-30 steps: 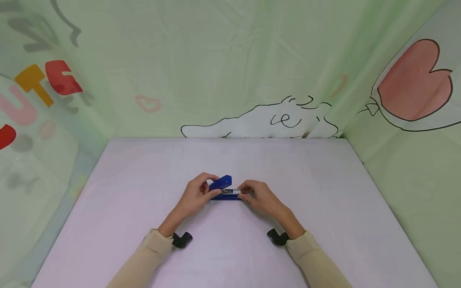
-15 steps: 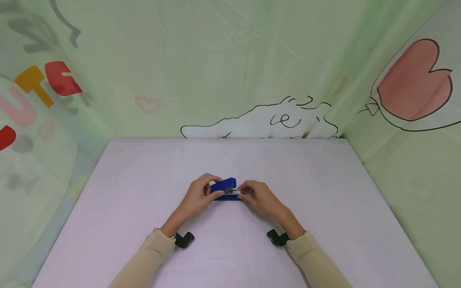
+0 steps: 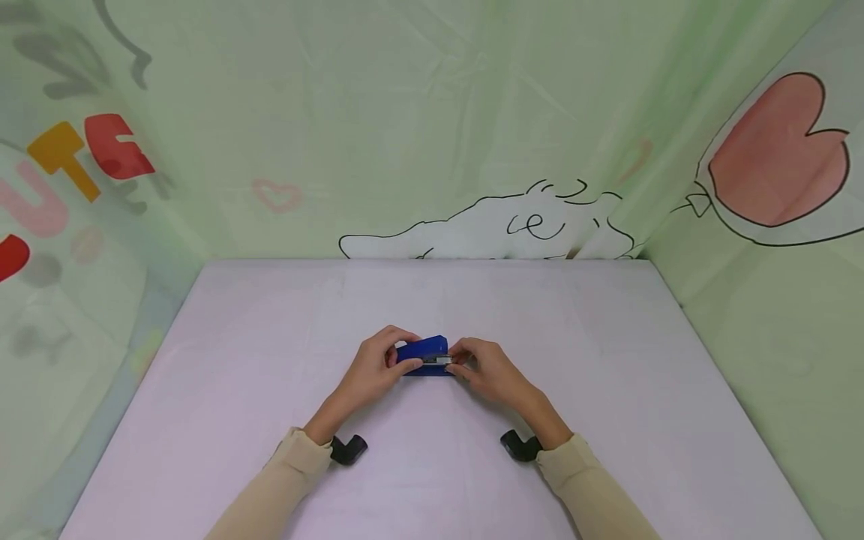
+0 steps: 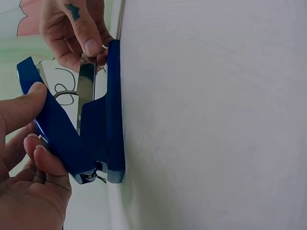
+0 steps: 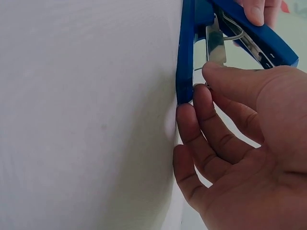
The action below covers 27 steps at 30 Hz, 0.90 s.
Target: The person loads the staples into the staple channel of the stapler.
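Observation:
A blue stapler stands on the table between both hands, its top cover lifted at an angle from the metal staple channel. My left hand holds the cover, thumb on one side and fingers on the other. My right hand pinches the front end of the channel between thumb and fingers. In the right wrist view the blue base lies along the tabletop, and a bent metal strip spans cover and channel. Fingers partly hide the channel's front tip.
A pale cloth-covered table spreads around the hands. Printed curtains close off the back and both sides. Black devices are worn at both wrists, below the cuffs.
The stapler's cover has come down closer to the channel, its front end shifting right. My left hand has moved slightly right with it. My right hand has stayed in place.

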{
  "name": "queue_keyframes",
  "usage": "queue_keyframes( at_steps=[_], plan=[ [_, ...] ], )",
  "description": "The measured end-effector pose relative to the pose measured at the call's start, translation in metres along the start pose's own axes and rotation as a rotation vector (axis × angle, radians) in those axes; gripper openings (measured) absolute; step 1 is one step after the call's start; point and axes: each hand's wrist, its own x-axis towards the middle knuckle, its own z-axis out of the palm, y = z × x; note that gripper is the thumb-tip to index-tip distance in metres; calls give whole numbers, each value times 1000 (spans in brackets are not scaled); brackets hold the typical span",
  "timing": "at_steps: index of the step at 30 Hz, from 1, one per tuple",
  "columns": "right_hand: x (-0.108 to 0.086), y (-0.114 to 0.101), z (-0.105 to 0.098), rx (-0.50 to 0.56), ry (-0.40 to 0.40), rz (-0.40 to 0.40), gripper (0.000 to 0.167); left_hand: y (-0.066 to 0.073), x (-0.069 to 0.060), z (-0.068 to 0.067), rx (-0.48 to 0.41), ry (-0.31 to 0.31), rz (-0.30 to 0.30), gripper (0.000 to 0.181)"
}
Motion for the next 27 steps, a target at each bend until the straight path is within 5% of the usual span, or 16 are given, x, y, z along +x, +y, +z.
queue_keyframes(
  at_steps=[27],
  plan=[
    [1, 0, 1, 3, 10, 0, 13, 3, 3, 4, 57, -37, 31, 31]
  ],
)
